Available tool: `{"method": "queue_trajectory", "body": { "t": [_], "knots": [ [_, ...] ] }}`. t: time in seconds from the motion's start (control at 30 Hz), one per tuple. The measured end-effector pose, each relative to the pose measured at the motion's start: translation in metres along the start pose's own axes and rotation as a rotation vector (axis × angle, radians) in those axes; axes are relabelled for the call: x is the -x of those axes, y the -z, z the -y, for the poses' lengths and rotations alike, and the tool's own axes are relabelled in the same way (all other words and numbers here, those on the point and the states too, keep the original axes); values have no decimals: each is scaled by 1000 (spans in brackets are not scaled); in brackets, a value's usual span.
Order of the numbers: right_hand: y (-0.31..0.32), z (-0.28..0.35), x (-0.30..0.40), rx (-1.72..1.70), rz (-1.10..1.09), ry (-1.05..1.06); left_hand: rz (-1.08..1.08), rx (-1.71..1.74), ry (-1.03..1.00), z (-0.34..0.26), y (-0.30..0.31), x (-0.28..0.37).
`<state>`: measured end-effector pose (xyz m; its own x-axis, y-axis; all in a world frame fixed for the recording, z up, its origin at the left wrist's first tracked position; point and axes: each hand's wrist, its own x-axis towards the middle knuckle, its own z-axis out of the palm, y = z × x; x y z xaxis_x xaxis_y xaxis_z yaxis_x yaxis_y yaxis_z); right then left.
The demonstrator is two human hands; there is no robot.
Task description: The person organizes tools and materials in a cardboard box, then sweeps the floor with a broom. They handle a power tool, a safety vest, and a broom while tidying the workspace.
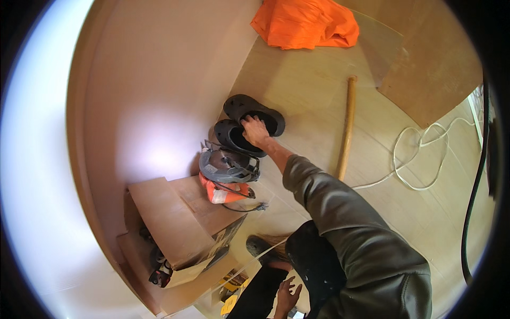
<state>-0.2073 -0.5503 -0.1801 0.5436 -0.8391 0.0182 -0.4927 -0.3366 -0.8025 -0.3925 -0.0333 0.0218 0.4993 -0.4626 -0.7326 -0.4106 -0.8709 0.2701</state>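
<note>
My right hand [255, 129] reaches out to a pair of black foam clogs beside the wall. Its fingers go into the opening of the farther clog [247, 105], while the thumb side lies over the nearer clog [229, 133], so the hand grips their adjoining rims. Right against the nearer clog sits a circular saw [227, 163] with an orange body and a dark blade; its cord ends in a black plug. Low in the picture, near my legs, my left hand [287, 297] hangs with its fingers apart and nothing visible in it.
An open cardboard box [171, 223] with tools inside stands by the wall. A wooden pole [347, 127] lies on the tiled floor, beside a loosely coiled white cable [420, 155]. Farther off are an orange cloth or bag [305, 24] and a brown board [434, 79]. A black hose or cable [474, 199] hangs at right.
</note>
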Motion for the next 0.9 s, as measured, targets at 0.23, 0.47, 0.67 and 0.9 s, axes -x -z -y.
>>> {"method": "queue_trajectory", "body": {
  "t": [0.23, 0.47, 0.67, 0.9],
  "knots": [
    [60, -37, -26, -86, 339, 170, 71, -23, 73, -9, 8, -9],
    [315, -161, -97, 532, -691, -171, 195, 136, -48, 24, -16, -19],
    [403, -194, -94, 427, -397, -515, 178, 188, -8, -11, -31, -27],
    [367, -202, -80, 166, -407, -479, 182, 244, 28, -33, -38, -16]
  ]
}}
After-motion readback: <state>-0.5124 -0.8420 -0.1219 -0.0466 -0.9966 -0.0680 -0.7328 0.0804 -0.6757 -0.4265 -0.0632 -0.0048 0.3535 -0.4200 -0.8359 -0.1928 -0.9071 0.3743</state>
